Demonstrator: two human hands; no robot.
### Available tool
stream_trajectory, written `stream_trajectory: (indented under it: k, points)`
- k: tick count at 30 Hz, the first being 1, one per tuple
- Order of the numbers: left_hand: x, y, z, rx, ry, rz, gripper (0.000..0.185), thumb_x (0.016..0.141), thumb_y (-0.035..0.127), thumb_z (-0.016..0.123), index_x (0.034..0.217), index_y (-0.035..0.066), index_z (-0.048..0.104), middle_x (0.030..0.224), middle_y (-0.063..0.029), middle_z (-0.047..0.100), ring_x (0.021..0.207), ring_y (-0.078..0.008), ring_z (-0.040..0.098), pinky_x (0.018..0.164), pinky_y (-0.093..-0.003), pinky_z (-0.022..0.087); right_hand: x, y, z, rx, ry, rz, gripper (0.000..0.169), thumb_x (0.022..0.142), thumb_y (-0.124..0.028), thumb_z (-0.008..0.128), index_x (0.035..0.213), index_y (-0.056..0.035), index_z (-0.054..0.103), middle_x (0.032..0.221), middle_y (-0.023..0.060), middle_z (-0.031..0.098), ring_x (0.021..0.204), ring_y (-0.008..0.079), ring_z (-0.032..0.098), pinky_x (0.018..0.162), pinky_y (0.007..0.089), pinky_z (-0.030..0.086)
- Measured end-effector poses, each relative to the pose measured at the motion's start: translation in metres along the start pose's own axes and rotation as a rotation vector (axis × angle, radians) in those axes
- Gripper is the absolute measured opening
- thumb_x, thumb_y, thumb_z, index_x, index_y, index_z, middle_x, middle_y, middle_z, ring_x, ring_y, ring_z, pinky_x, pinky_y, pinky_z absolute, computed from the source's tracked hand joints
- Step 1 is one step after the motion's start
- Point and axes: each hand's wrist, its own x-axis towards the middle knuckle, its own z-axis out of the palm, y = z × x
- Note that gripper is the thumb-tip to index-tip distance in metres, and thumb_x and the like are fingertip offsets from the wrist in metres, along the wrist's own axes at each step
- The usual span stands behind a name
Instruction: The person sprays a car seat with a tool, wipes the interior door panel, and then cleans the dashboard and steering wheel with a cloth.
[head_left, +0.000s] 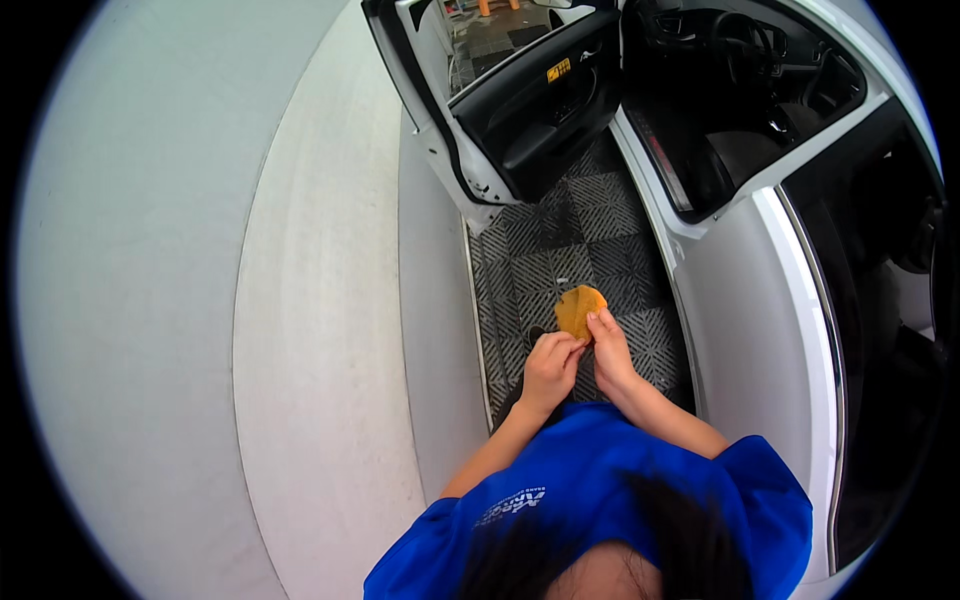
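Observation:
A round, flat, yellow-brown pad (579, 309), perhaps a sponge, is between my two hands over the floor. My right hand (613, 351) grips its right edge, with the thumb on top. The fingertips of my left hand (551, 367) pinch the pad's lower edge, close to the right hand's fingers. The fingers under the pad are hidden.
A white car's front door (480, 161) stands ajar ahead, by the car's door sill (660, 161). The car's closed rear door (757, 300) is at my right. A pale wall (322, 300) runs along the left. Patterned grating tiles (615, 210) cover the floor.

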Motion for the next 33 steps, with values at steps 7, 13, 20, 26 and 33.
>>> stream_trajectory:
  k: [7, 13, 20, 26, 33]
  points:
    - [0.217, -0.138, -0.1, -0.015, 0.354, -0.278, 0.014, 0.093, 0.005, 0.055, 0.102, 0.001, 0.065, 0.109, -0.0116, 0.064, 0.102, -0.0228, 0.06, 0.088, -0.0343, 0.047, 0.194, -0.071, 0.091, 0.103, 0.074, -0.333, 0.012, 0.101, -0.011, 0.046, 0.097, -0.0066, 0.055, 0.095, -0.0022, 0.05, 0.092, 0.0057, 0.047, 0.086, 0.0242, 0.04]
    - [0.372, -0.205, -0.16, -0.178, 0.436, -0.229, 0.042, 0.104, 0.03, 0.036, 0.13, -0.001, 0.049, 0.134, -0.0153, 0.05, 0.126, -0.0247, 0.046, 0.103, -0.0386, 0.04, 0.378, -0.081, 0.164, -0.735, -0.191, -0.697, 0.024, 0.096, -0.019, 0.051, 0.103, 0.0035, 0.05, 0.101, 0.0163, 0.052, 0.101, 0.031, 0.049, 0.093, 0.0356, 0.036]
    - [0.426, -0.246, -0.122, -0.417, 0.564, -0.282, 0.066, 0.1, 0.05, 0.032, 0.135, -0.005, 0.045, 0.138, -0.0216, 0.049, 0.13, -0.0306, 0.045, 0.111, -0.0453, 0.031, 0.475, -0.032, 0.202, -1.151, -0.245, -0.866, 0.046, 0.097, -0.026, 0.044, 0.136, -0.0005, 0.045, 0.142, 0.0219, 0.039, 0.135, 0.0457, 0.024, 0.114, 0.0577, 0.012]
    - [0.433, -0.235, -0.098, -0.346, 0.888, -0.275, 0.058, 0.099, 0.04, 0.035, 0.127, -0.006, 0.056, 0.121, -0.0228, 0.062, 0.121, -0.0353, 0.054, 0.11, -0.0451, 0.034, 0.626, -0.137, 0.137, -1.146, 0.094, -0.879, 0.038, 0.098, -0.026, 0.043, 0.124, -0.002, 0.054, 0.131, 0.0198, 0.048, 0.127, 0.0428, 0.037, 0.113, 0.0552, 0.019]
    - [0.4, -0.286, -0.046, -0.126, 0.952, -0.876, 0.074, 0.098, 0.058, 0.027, 0.152, 0.009, 0.018, 0.158, -0.017, 0.016, 0.144, -0.0352, 0.021, 0.115, -0.0542, 0.02, 0.856, -0.316, -0.014, -1.239, 0.339, -0.872, 0.033, 0.099, -0.029, 0.041, 0.114, -0.0045, 0.057, 0.12, 0.018, 0.053, 0.118, 0.0406, 0.044, 0.108, 0.0498, 0.029]
